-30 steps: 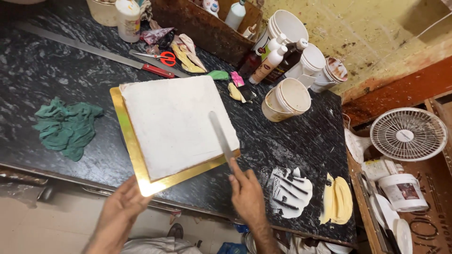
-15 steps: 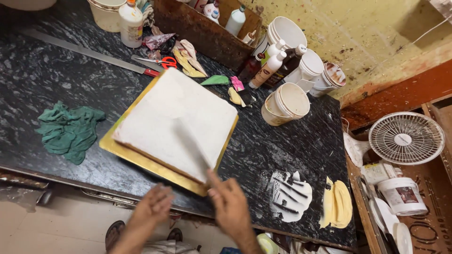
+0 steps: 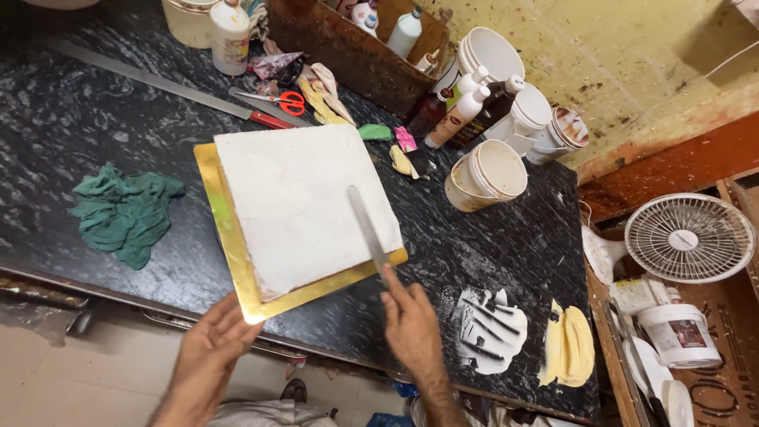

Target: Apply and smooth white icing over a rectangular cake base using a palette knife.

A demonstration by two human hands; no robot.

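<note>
Steel of a long palette knife point(image 3: 366, 226) lying flat across the white icing, handle end clasped in the right hand point(image 3: 413, 326), forefinger stretched along it toward the blade. Left hand point(image 3: 210, 348) spread open, gripping nothing, fingertips touching the near corner of the gold cake board point(image 3: 237, 273). Sitting on that board, turned cornerwise to the counter edge: a square white-iced cake point(image 3: 300, 202), in the middle of the black marbled counter point(image 3: 79, 119).

Looking well along with the coating: top fully covered in white and fairly even, though slightly rough in texture; near side face appearing coated too, far sides not visible. No decoration on it yet, and a gold margin of board showing along the left and near edges.

Lying further out: a crumpled green cloth point(image 3: 120, 212) to the left, well apart from the board; white icing smears point(image 3: 490, 328) and yellow cream smears point(image 3: 571, 346) on the counter to the right of the right hand; a stack of cream tubs point(image 3: 484, 174) just beyond the cake; red-handled scissors point(image 3: 281, 101) and a long knife point(image 3: 158, 81) near the back; a small white fan point(image 3: 689, 237) off to the right.
</note>
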